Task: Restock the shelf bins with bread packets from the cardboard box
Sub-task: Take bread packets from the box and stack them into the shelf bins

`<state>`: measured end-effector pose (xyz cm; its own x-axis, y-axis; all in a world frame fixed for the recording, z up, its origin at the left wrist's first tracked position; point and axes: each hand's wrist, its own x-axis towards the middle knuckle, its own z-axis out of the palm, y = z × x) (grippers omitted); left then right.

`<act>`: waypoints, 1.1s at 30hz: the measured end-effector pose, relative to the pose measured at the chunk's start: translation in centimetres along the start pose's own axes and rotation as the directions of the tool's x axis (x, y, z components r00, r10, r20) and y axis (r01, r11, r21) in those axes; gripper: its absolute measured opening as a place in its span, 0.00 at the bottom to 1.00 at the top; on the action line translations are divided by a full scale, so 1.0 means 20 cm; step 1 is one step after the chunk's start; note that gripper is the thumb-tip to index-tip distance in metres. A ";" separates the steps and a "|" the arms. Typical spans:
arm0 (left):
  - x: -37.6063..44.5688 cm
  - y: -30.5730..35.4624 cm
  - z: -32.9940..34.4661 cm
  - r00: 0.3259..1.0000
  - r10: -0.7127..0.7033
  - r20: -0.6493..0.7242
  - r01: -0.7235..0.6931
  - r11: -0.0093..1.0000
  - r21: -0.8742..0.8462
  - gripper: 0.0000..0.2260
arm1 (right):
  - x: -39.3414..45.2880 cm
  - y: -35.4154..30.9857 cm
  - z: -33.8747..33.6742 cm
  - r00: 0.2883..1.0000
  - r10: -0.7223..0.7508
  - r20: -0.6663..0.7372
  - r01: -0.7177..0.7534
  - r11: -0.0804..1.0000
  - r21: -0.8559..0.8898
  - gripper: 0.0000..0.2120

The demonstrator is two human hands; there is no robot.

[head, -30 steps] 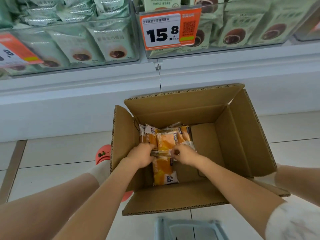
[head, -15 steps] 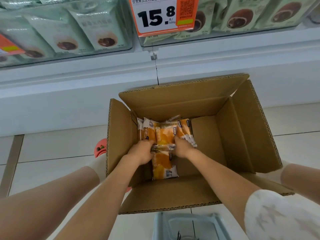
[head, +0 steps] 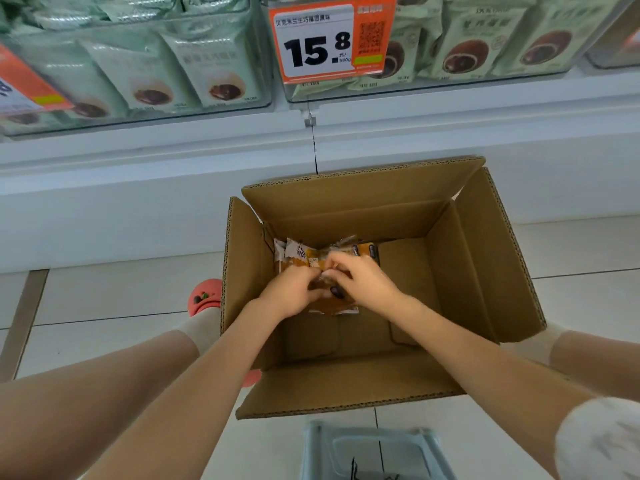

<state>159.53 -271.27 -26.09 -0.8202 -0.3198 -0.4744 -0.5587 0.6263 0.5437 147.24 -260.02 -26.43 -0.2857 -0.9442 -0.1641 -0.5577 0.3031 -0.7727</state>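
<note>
A grey plastic stool (head: 375,452) stood nearest on the floor. Beyond it the cardboard box (head: 485,271) sat open, its flaps spread. Inside, against the far left wall, lay the orange bread packets (head: 297,252). The left hand (head: 294,292) and right hand (head: 360,275) met over them, each grip curled round a packet. Above, shelf bins (head: 138,64) held green packets behind a price tag (head: 322,39).

1 head-worn view looks steeply down and forward from close above. The open cardboard box (head: 363,216) on the floor sits centre. Shelf bins (head: 138,64) cross the far edge.
</note>
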 end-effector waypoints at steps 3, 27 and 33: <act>-0.03 0.10 -0.09 0.989 0.057 -0.133 -0.081 0.979 -0.185 0.07 | 0.00 -0.07 -0.18 0.991 0.054 -0.124 -0.036 0.989 0.141 0.01; -0.39 0.87 -0.72 0.452 -0.134 -0.882 -0.547 0.739 -0.393 0.19 | -0.25 -0.69 -0.95 0.593 0.450 -0.668 0.076 0.794 0.603 0.14; -0.45 1.13 -1.01 0.385 -0.109 -0.917 -0.744 0.552 -0.378 0.20 | -0.28 -0.91 -1.31 0.838 0.287 -0.464 0.193 0.639 0.744 0.07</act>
<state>151.82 -268.64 4.49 -0.3678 -0.8428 0.3928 0.2552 0.3147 0.9142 138.58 -256.92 4.64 -0.7609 -0.6444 -0.0753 0.1686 -0.0843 -0.9821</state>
